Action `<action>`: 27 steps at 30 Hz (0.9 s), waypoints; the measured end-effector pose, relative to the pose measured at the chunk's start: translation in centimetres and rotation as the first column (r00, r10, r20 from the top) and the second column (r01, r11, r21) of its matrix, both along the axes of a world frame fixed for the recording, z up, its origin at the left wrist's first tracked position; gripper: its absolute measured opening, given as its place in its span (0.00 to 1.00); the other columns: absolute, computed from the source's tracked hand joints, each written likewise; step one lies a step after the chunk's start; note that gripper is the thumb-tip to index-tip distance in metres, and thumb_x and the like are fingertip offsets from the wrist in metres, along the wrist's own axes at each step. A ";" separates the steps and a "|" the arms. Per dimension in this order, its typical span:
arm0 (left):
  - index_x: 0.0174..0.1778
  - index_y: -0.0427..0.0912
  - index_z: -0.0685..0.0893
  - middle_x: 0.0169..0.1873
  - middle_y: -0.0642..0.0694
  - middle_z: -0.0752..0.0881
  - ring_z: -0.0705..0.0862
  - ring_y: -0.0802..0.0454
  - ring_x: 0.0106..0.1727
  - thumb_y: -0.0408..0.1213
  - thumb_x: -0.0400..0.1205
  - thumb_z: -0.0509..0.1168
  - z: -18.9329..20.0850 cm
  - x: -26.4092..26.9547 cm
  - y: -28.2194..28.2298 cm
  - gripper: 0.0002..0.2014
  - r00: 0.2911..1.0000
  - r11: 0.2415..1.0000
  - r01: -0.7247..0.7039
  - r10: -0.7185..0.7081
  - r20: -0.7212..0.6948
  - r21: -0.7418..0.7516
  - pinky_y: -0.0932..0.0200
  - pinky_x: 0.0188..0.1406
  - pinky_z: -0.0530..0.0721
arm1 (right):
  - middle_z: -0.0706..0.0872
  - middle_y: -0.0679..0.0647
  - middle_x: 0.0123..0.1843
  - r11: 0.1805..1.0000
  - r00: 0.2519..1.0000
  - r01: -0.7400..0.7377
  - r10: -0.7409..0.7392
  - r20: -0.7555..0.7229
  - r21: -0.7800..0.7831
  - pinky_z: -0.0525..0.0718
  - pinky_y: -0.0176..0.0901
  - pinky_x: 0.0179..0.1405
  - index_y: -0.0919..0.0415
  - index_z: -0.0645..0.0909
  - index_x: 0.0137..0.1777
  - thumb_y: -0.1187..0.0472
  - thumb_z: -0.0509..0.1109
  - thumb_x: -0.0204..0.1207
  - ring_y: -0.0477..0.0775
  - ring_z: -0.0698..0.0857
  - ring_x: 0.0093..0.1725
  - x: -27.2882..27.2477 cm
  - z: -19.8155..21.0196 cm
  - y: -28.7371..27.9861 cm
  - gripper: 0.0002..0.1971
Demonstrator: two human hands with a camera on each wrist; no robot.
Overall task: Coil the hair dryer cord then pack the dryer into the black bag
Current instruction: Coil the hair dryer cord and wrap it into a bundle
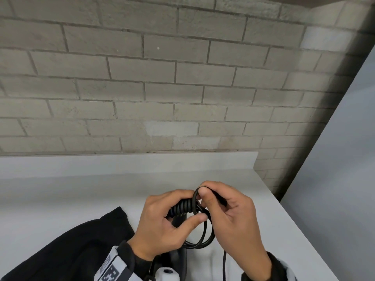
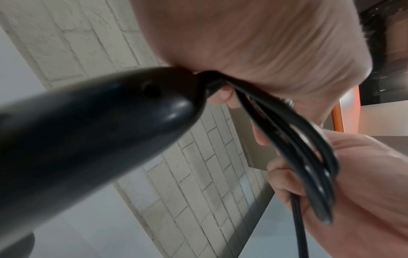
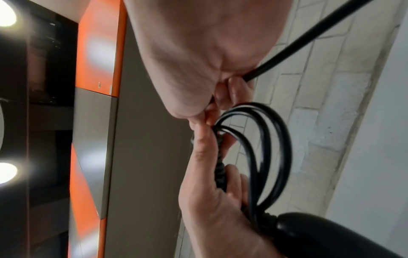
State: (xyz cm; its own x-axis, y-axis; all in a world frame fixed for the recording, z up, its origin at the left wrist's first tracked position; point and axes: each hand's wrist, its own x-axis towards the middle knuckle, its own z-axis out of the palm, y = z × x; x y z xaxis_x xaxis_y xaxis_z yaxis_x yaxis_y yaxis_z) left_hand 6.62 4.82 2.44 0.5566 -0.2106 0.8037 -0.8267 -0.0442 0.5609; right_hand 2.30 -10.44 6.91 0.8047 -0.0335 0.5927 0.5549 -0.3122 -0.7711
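Left hand (image 1: 162, 222) grips the wound cord (image 1: 183, 206) bundle; right hand (image 1: 229, 216) pinches a cord loop just beside it. Hair dryer handle (image 2: 88, 125) hangs beneath the left hand.

grey brick wall (image 1: 142, 78) behind | white counter (image 1: 60, 189) | orange panel (image 3: 99, 43) | ceiling lights (image 3: 6, 14)

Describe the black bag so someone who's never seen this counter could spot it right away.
Start at the pale counter below the grey brick wall. On its near left side, beside the left hand, lies the black bag, a soft, flat piece of matte fabric. Unlike the glossy cord looped between both hands, it is broad, cloth-like and held by no one.
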 end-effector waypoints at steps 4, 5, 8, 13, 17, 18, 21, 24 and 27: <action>0.50 0.35 0.89 0.44 0.56 0.92 0.92 0.55 0.43 0.45 0.77 0.76 -0.1 -0.1 -0.1 0.16 1.000 0.999 -0.017 0.018 0.015 -0.028 0.52 0.36 0.90 | 0.87 0.45 0.31 0.989 0.995 -0.019 0.033 -0.095 0.148 0.79 0.28 0.37 0.56 0.87 0.38 0.60 0.69 0.79 0.44 0.85 0.34 -0.2 0.1 0.4 0.09; 0.49 0.36 0.89 0.43 0.56 0.92 0.92 0.55 0.41 0.47 0.77 0.75 0.0 -0.1 -0.2 0.16 0.999 0.999 -0.024 0.025 0.022 -0.033 0.53 0.35 0.89 | 0.87 0.45 0.31 0.983 0.992 -0.020 0.042 -0.119 0.180 0.79 0.27 0.36 0.56 0.88 0.37 0.60 0.69 0.79 0.43 0.85 0.33 -0.3 0.0 0.5 0.10; 0.47 0.39 0.89 0.38 0.55 0.92 0.91 0.54 0.34 0.50 0.78 0.74 0.3 -0.3 -0.1 0.16 0.996 0.997 -0.065 0.067 0.057 -0.034 0.55 0.28 0.86 | 0.86 0.48 0.28 0.954 0.972 -0.001 0.072 -0.224 0.301 0.76 0.28 0.30 0.57 0.89 0.37 0.59 0.70 0.78 0.41 0.81 0.28 -0.1 -0.5 0.7 0.10; 0.46 0.47 0.88 0.32 0.56 0.90 0.85 0.59 0.27 0.52 0.79 0.72 0.8 -0.5 0.3 0.12 0.986 0.990 -0.137 0.139 0.095 -0.026 0.62 0.25 0.82 | 0.86 0.55 0.29 0.913 0.916 0.032 0.137 -0.378 0.407 0.78 0.37 0.33 0.56 0.90 0.41 0.56 0.72 0.76 0.47 0.82 0.31 0.3 -1.2 0.7 0.07; 0.47 0.43 0.90 0.37 0.58 0.91 0.88 0.61 0.32 0.49 0.79 0.73 0.6 -0.7 0.2 0.12 0.983 0.986 -0.156 0.161 0.091 -0.052 0.62 0.29 0.85 | 0.90 0.60 0.32 0.885 0.921 0.016 0.168 -0.351 0.465 0.84 0.38 0.38 0.58 0.88 0.42 0.56 0.74 0.73 0.53 0.87 0.34 0.0 -1.3 0.5 0.06; 0.47 0.42 0.90 0.38 0.57 0.92 0.90 0.60 0.34 0.48 0.79 0.73 0.6 -0.7 0.1 0.12 0.981 0.985 -0.164 0.169 0.096 -0.061 0.60 0.29 0.85 | 0.90 0.61 0.33 0.888 0.931 0.013 0.157 -0.328 0.460 0.84 0.36 0.39 0.59 0.88 0.41 0.57 0.74 0.73 0.53 0.88 0.35 0.0 -1.5 0.5 0.05; 0.51 0.41 0.92 0.40 0.55 0.92 0.91 0.59 0.37 0.47 0.79 0.73 0.4 -0.8 -0.1 0.13 0.973 0.978 -0.196 0.203 0.113 -0.072 0.58 0.30 0.86 | 0.93 0.55 0.39 0.927 0.950 0.004 0.114 -0.291 0.374 0.84 0.38 0.42 0.55 0.91 0.43 0.53 0.72 0.75 0.53 0.90 0.39 -0.3 -1.9 0.2 0.08; 0.57 0.37 0.90 0.40 0.52 0.92 0.90 0.58 0.36 0.48 0.80 0.71 0.4 -0.8 -0.2 0.18 0.964 0.968 -0.242 0.248 0.094 -0.065 0.60 0.30 0.86 | 0.92 0.44 0.41 0.957 0.945 -0.088 0.168 -0.279 0.277 0.80 0.38 0.36 0.46 0.90 0.49 0.39 0.72 0.74 0.50 0.84 0.34 -1.2 -2.6 0.1 0.14; 0.56 0.43 0.91 0.37 0.54 0.91 0.90 0.60 0.35 0.49 0.82 0.70 0.5 -0.9 -0.2 0.15 0.964 0.964 -0.258 0.261 0.054 -0.059 0.57 0.29 0.86 | 0.91 0.47 0.40 0.961 0.919 -0.186 0.244 -0.309 0.206 0.80 0.35 0.36 0.48 0.89 0.52 0.48 0.82 0.66 0.44 0.82 0.34 -1.9 -3.1 0.0 0.15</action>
